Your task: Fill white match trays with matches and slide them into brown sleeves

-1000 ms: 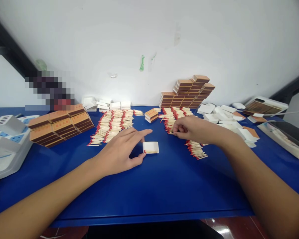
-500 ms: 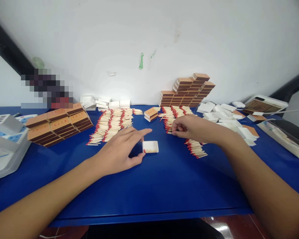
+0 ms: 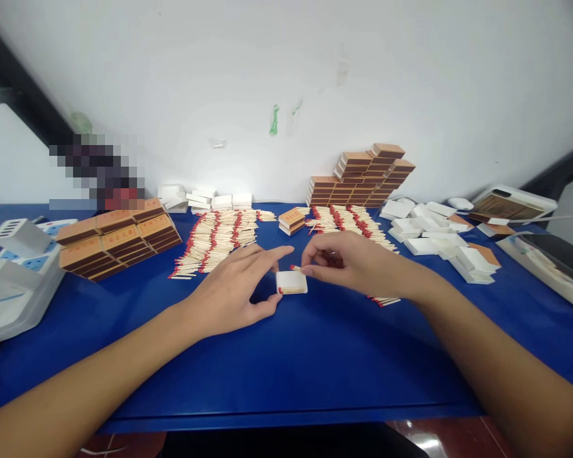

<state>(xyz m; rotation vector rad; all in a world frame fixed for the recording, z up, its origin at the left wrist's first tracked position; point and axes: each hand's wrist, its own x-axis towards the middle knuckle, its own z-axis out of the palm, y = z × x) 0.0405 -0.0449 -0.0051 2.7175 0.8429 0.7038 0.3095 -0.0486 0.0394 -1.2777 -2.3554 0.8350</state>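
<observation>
A small white tray (image 3: 291, 280) lies on the blue table, with a few red-tipped matches along its near side. My left hand (image 3: 239, 286) has its thumb and a finger at the tray's left end, gripping it. Just above the tray's right end, my right hand (image 3: 337, 261) pinches matches (image 3: 295, 268), their red heads pointing left. Rows of matches (image 3: 219, 238) spread behind my left hand. More matches (image 3: 341, 218) lie behind and partly under my right hand.
Matchboxes are stacked at the left (image 3: 119, 238) and by the wall (image 3: 363, 181). A single matchbox (image 3: 292, 220) stands between the match rows. White trays (image 3: 427, 219) pile up at right; a power strip (image 3: 23, 273) sits at left.
My right hand has moved left from the match pile to the tray, bringing matches in its fingers. My left hand stays at the tray. The view has shifted slightly.
</observation>
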